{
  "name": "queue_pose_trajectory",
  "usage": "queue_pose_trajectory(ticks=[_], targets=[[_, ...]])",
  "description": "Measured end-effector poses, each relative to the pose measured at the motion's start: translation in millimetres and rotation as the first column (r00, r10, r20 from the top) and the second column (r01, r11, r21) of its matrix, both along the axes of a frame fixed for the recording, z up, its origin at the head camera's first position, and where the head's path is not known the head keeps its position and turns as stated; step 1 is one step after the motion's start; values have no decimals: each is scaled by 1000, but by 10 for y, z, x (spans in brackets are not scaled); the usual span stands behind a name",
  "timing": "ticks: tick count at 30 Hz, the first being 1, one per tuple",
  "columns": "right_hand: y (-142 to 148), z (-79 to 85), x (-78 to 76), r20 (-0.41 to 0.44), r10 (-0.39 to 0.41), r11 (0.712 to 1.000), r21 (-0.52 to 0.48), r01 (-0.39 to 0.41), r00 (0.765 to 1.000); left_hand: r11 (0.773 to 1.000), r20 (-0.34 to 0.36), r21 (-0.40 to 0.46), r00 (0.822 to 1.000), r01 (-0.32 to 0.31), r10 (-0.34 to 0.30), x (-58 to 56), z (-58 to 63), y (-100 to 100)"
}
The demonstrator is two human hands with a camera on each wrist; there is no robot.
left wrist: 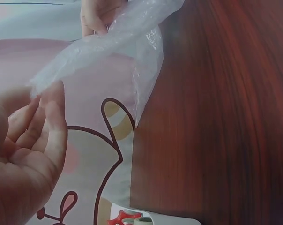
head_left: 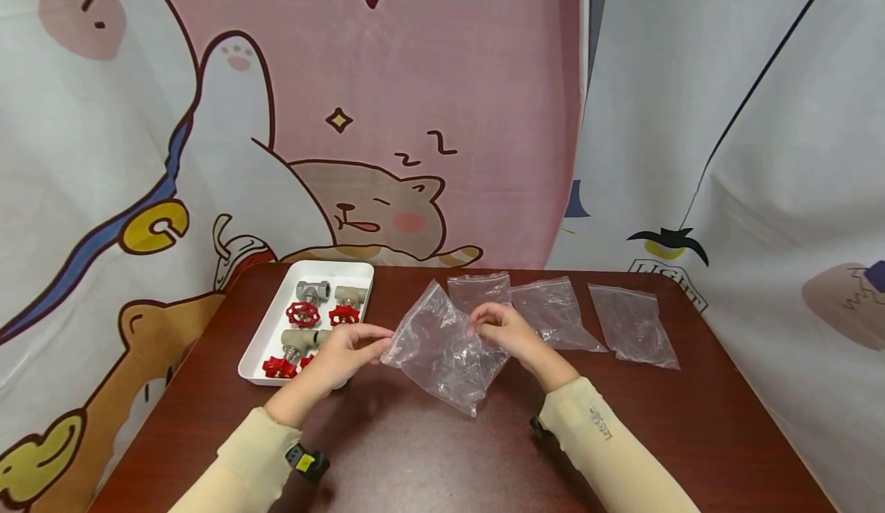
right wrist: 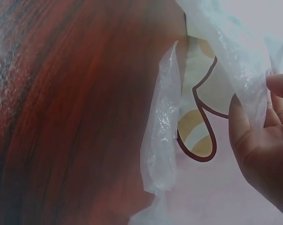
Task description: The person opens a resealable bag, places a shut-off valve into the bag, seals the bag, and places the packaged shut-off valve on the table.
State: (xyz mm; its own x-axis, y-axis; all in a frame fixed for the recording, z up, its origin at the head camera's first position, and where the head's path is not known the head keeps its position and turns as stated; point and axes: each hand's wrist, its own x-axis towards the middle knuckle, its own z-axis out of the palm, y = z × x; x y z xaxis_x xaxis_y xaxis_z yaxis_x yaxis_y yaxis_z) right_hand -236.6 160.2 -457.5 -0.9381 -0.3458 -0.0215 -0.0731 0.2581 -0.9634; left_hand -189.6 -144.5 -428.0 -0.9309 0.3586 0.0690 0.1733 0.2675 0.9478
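Between the two hands, a clear plastic zip bag [head_left: 442, 352] hangs tilted above the table. My left hand [head_left: 353, 352] pinches one corner of it between thumb and fingers, which the left wrist view shows close up at the bag's edge [left wrist: 45, 79]. My right hand [head_left: 508, 332] pinches the bag's opposite side; in the right wrist view, thumb and fingers meet on the thin plastic [right wrist: 251, 89]. The bag looks crumpled, and nothing shows inside it. Left of the left hand stands a white tray [head_left: 259, 332] with several valves with red handwheels [head_left: 303, 314].
Three more clear bags lie along the back of the dark wooden table [head_left: 429, 467]: one [head_left: 477, 286] behind the held bag, another [head_left: 553, 313] right of it, and a third [head_left: 632, 325] at the far right. A cartoon-printed curtain [head_left: 449, 75] hangs behind.
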Motion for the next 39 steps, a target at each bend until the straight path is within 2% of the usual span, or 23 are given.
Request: queue_pose_trajectory(ticks=[3, 5, 11, 14, 17, 19, 21, 22, 24, 27, 29, 32, 37, 39], targets=[[-22, 5, 13, -88, -4, 997, 70, 10, 996, 1000, 9, 15, 1000, 11, -11, 12, 3, 20], [-47, 19, 28, -176, -5, 989, 145, 31, 984, 999, 21, 31, 1000, 10, -10, 20, 7, 40], [-151, 74, 91, -399, -14, 932, 328, 157, 917, 998, 44, 53, 998, -45, 43, 43, 18, 101], [-213, 121, 138, -515, -46, 888, 371, 271, 856, 997, 35, 53, 998, -53, 51, 62, 35, 135], [-293, 197, 198, -626, -120, 851, 335, 405, 770, 998, 7, 45, 999, -50, 50, 81, 51, 167], [-356, 254, 241, -674, -168, 854, 265, 448, 720, 998, -16, 34, 998, -53, 54, 86, 54, 188], [-424, 310, 290, -694, -198, 873, 197, 447, 693, 997, -27, 21, 997, -70, 71, 86, 49, 209], [-458, 334, 312, -696, -201, 884, 174, 434, 689, 997, -29, 14, 996, -81, 81, 84, 43, 220], [-525, 377, 356, -688, -194, 905, 150, 399, 700, 996, -40, 2, 995, -91, 91, 88, 40, 241], [-612, 414, 401, -647, -162, 922, 171, 348, 745, 995, -64, -15, 994, -95, 94, 103, 38, 274], [-655, 431, 420, -607, -138, 927, 200, 318, 782, 996, -87, -23, 993, -88, 85, 112, 30, 297], [-691, 440, 433, -556, -123, 930, 225, 291, 822, 996, -115, -39, 990, -83, 78, 123, 15, 335], [-709, 445, 440, -516, -131, 938, 212, 275, 846, 994, -124, -63, 989, -86, 78, 147, 23, 389], [-711, 435, 433, -509, -126, 942, 208, 264, 851, 995, -126, -62, 989, -81, 73, 194, 101, 414]])
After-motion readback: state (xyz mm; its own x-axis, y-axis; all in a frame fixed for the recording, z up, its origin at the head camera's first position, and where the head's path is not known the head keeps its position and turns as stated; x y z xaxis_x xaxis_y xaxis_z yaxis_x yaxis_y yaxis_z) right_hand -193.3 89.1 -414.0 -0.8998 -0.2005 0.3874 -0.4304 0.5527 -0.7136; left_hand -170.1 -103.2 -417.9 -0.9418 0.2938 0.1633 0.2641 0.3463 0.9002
